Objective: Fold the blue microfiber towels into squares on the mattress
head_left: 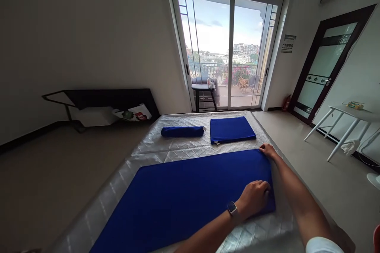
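A large blue cloth [190, 193] lies spread flat across the silvery quilted mattress [157, 154]. At its far right corner, my right hand [268, 151] pinches the edge between thumb and fingers. My left hand [254, 197], with a watch [232, 207] on the wrist, is closed at the cloth's right edge, nearer to me; its fingertips are partly hidden. Beyond the cloth sit a folded blue cloth [232, 129] with a small white tag and, to its left, a rolled blue cloth [182, 131].
Left of the mattress, a black-framed bench [113, 99] holds a patterned pillow [139, 113]. A dark stool [204, 87] stands by the glass sliding door [231, 55]. To the right are a small white table [356, 114], a dark-framed door [332, 63] and a fire extinguisher [286, 103].
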The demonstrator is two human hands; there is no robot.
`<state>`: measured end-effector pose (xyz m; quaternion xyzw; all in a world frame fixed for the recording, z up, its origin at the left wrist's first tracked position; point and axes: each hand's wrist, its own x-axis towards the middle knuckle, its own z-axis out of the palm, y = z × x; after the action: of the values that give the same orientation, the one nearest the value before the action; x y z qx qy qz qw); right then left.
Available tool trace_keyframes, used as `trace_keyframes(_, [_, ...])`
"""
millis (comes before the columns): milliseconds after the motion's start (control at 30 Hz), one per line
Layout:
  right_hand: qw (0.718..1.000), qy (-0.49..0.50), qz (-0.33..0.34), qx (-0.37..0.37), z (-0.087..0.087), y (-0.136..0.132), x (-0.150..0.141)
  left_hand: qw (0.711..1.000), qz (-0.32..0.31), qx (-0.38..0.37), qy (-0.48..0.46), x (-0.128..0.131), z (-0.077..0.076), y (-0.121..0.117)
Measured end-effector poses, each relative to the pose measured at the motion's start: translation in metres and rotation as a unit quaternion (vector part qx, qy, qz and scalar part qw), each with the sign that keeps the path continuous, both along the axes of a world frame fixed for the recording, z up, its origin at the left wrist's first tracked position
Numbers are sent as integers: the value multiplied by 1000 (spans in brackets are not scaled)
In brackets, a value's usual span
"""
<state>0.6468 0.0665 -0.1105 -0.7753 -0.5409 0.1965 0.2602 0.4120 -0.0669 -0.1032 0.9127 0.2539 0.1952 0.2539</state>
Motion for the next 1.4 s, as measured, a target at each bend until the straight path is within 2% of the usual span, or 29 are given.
trace_keyframes(167, [1000, -10, -7, -6, 10, 2, -13, 999, 29, -15, 32, -33, 11, 1])
trace_keyframes(300, [1000, 17, 12, -2, 28, 4, -29, 998, 58, -26, 12, -64, 21, -1])
trace_keyframes(467, [993, 78, 77, 43, 58, 23, -74, 986, 144, -61, -64, -121, 27, -5])
trace_keyframes(567, [980, 116, 139, 82, 72, 42, -121, 968, 201, -71, -133, -165, 25, -8])
trace_keyframes(667, [960, 147, 211, 114, 82, 61, -181, 941, 270, -67, -194, -211, 27, -16])
trace_keyframes(800, [925, 170, 310, 141, 90, 85, -277, 899, 372, -48, -226, -273, 35, -36])
trace_keyframes(900, [894, 150, 385, 175, 92, 101, -357, 861, 454, -23, -228, -316, 35, -54])
trace_keyframes(1033, [857, 62, 473, 196, 81, 117, -455, 795, 577, -12, -189, -366, 20, -67])
trace_keyframes(1133, [844, 12, 511, 165, 59, 122, -506, 751, 647, -32, -126, -394, 1, -63])
trace_keyframes(1233, [839, -13, 527, 139, 29, 122, -534, 726, 684, -44, -49, -411, -22, -54])
trace_keyframes(1333, [836, -33, 533, 126, 2, 120, -542, 736, 675, -46, -9, -419, -44, -50])
trace_keyframes(1400, [833, -41, 537, 127, -10, 120, -541, 745, 666, -39, -4, -422, -54, -50])
